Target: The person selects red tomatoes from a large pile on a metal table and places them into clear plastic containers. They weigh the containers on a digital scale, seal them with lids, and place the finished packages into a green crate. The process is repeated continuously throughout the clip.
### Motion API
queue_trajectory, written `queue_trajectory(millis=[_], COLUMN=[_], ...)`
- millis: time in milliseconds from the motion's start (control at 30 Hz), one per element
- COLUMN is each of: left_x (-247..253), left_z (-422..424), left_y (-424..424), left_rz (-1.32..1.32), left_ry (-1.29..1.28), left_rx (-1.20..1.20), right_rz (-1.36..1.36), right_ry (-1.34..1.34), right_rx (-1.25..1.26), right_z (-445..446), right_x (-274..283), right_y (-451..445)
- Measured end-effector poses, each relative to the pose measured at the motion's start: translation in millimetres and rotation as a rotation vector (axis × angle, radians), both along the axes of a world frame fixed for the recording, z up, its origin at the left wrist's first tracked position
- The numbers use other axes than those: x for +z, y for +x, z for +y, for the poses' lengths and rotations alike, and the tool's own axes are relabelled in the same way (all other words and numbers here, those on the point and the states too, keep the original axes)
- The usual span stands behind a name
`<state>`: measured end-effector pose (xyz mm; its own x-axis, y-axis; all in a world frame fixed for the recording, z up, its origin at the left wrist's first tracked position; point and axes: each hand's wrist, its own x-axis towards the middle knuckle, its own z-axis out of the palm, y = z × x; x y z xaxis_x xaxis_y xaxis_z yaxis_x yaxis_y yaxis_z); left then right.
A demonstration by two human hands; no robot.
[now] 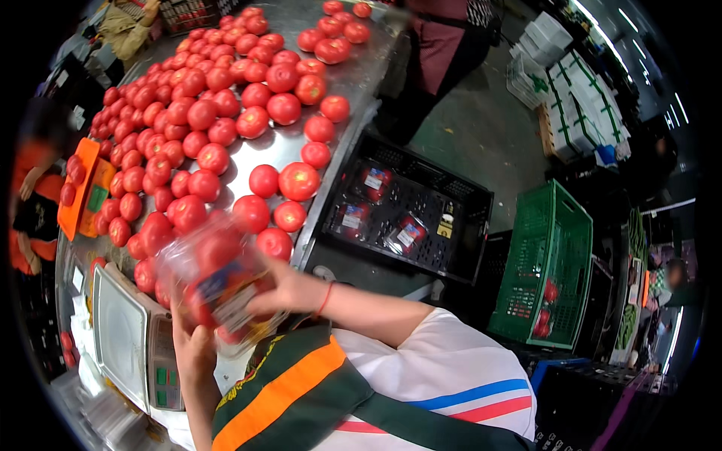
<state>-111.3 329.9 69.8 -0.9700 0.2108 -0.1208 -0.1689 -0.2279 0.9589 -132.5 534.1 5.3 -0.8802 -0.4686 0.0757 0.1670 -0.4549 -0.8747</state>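
Between my two hands I hold a clear plastic clamshell box (225, 282) of tomatoes, tilted and blurred, with a printed label on it. My left hand (194, 346) grips its near left side, and my right hand (285, 287) holds its right side. Just beyond the box, many loose red tomatoes (203, 113) cover a metal table (240, 163). A weighing scale (121, 332) with a flat steel pan stands left of my left hand.
Right of the table, a black plastic crate (417, 217) holds several packed boxes of tomatoes. Farther right is a green crate (541, 265) with some tomatoes. Stacked clear containers (113, 417) lie at lower left. A person (434, 51) stands beyond the black crate; others are at the left.
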Motion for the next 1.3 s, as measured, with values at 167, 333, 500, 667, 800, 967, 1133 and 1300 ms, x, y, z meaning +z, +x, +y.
queue_trajectory(millis=[167, 333, 500, 667, 800, 967, 1133, 1300], left_x=[4.2, -14.7, -25.5, -57.8, -74.6, -104.9, -109.2, -109.6], left_z=[42.8, 38.3, 52.1, 81.1, 116.1, 110.4, 125.6, 125.1], left_y=[-14.9, -18.1, -33.4, -43.4, -51.1, -48.6, -51.2, -47.7], left_rz=[-0.171, -0.312, -0.398, -0.354, -0.300, -0.198, -0.220, -0.277], left_ry=[-0.043, -0.105, -0.207, -0.629, -1.035, -1.115, -1.149, -1.141], left_rx=[-0.241, -0.265, -0.322, -0.664, -0.900, -0.822, -0.788, -0.733], right_rz=[-0.306, -0.801, -1.088, -0.951, -1.141, -1.373, -1.208, -1.270], right_ry=[-0.325, -0.261, -0.080, 0.429, 1.133, 1.284, 1.346, 1.193], right_rx=[-0.328, -0.988, -1.222, -1.213, -0.958, -1.023, -0.992, -1.085], right_z=[124.0, 229.3, 300.4, 367.3, 365.6, 361.0, 324.0, 313.2], right_x=[-86.4, -211.4, -361.8, -417.1, -360.1, -431.7, -460.0, -486.9], right_y=[-2.7, 20.7, 33.8, 5.1, 0.0, 73.3, 75.8, 99.6])
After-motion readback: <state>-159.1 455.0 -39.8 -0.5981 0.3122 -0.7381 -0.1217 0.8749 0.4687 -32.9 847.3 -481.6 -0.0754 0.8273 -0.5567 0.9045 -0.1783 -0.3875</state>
